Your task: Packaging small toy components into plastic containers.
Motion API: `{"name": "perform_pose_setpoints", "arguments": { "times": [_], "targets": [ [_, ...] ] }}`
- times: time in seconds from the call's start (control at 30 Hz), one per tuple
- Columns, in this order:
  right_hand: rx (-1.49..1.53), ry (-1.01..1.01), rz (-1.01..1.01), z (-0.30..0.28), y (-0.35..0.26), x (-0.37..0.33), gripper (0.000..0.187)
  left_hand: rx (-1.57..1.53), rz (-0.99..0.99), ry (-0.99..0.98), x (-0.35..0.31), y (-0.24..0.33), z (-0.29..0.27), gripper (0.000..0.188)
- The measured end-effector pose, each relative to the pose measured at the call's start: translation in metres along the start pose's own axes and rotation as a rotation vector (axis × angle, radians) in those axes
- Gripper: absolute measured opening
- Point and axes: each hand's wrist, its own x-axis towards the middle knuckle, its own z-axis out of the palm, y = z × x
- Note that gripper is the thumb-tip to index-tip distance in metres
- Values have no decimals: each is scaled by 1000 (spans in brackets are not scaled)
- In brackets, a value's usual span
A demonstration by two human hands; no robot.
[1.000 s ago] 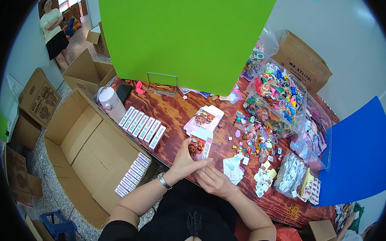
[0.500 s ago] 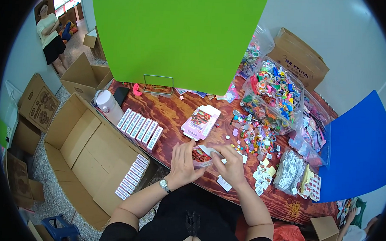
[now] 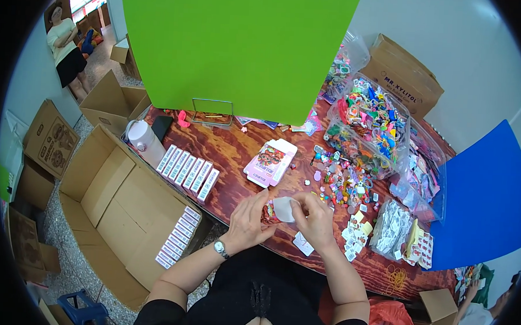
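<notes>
At the table's near edge my left hand is closed on a small carton with red and pink print, mostly covered by the fingers. My right hand pinches a white paper-like piece over the carton's right side. Whether this piece is a flap or a separate slip, I cannot tell. Just beyond my hands lies a pink and white printed carton, its end flaps sticking out. Close to my right hand are white cards and a heap of small colourful trinkets.
To the left, a row of small boxes stands beside a white bottle. A large cardboard box holds more small boxes. Clear bins of trinkets, small white packets and rubber bands are at right. A green board rises behind.
My right hand has turned and lifted slightly, and the white piece now shows broader and more upright. My left hand has stayed nearly in place on the carton.
</notes>
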Motion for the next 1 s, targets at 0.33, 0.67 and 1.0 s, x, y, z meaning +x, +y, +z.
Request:
{"name": "perform_pose_setpoints", "arguments": {
  "times": [0.33, 0.67, 1.0],
  "targets": [
    [-139, 103, -345, 23, 11, -27, 29, -279, -174, 6, 9, 5, 0, 77],
    [610, 43, 313, 23, 25, -28, 27, -65, -54, -52, 7, 7, -4, 72],
    [166, 8, 47, 19, -8, -24, 21, -64, -109, -59, -3, 5, 3, 95]
  ]
}}
